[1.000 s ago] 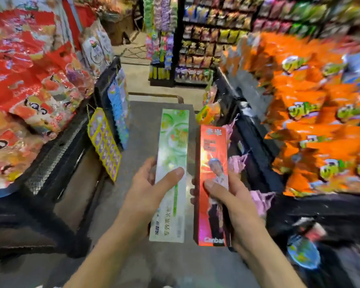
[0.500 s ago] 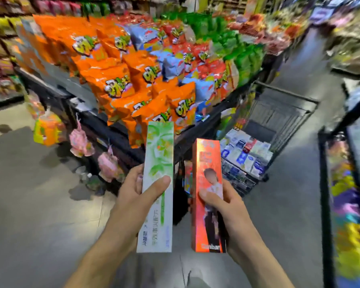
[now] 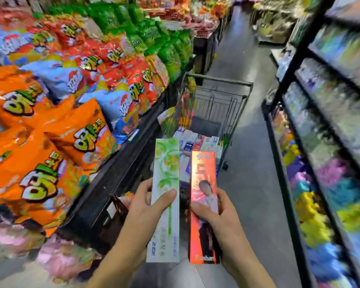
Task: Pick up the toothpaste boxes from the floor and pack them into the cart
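Green-and-white toothpaste box (image 3: 166, 196) sits low in the centre of the frame, long axis pointing up the picture, gripped by the left hand (image 3: 146, 210): thumb pressed across the printed face, fingers curled round the far edge. Just beside it, to the right, the right hand (image 3: 218, 219) grips the orange-red toothpaste box (image 3: 204, 206) in the same manner, thumb over the front, fingers wrapped behind and mostly hidden. The two boxes run parallel with a narrow gap between them; I cannot tell whether they touch lower down.

Step in hand, as I judge it: carry. Both boxes are off the floor and not yet packed.

Beyond the boxes, centre frame, stands the wire cart (image 3: 247, 88). Its near end holds a packed layer of toothpaste boxes (image 3: 197, 140); the far end shows bare dark bottom. Snack bags (image 3: 50, 125) fill the left half of the frame on a dark display stand (image 3: 123, 173); shelving (image 3: 330, 121) runs down the right, badly blurred.

Next move, by my reading: bring both hands forward over the cart rim, lower the boxes flat alongside the existing layer or into the free far end, then loosen the thumbs. Aligning them lengthwise with the stacked boxes should keep the packing tight.
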